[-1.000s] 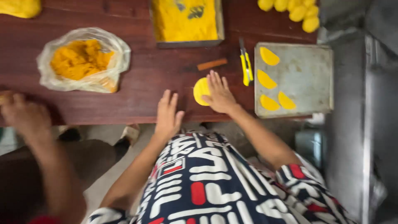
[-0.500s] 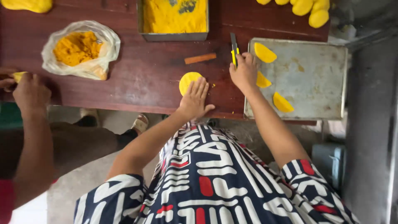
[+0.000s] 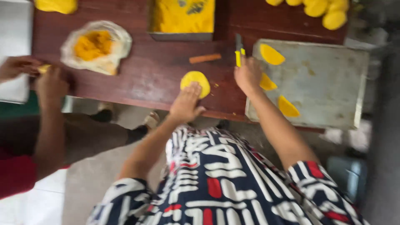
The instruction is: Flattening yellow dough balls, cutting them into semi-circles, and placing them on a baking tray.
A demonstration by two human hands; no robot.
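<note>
Dark wooden tabletop (image 3: 137,83), metal tray (image 3: 329,79) at right. My left hand (image 3: 186,103) presses flat, grip wide, on the yellow dough disc (image 3: 195,80) at centre; right hand (image 3: 247,74) grips the yellow cutter (image 3: 238,54). I judge cutting the disc is next.

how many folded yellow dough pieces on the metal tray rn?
3. One folded piece at the tray's upper left, one at its left edge beside the right hand, one lower left. The hand may hide more.
</note>
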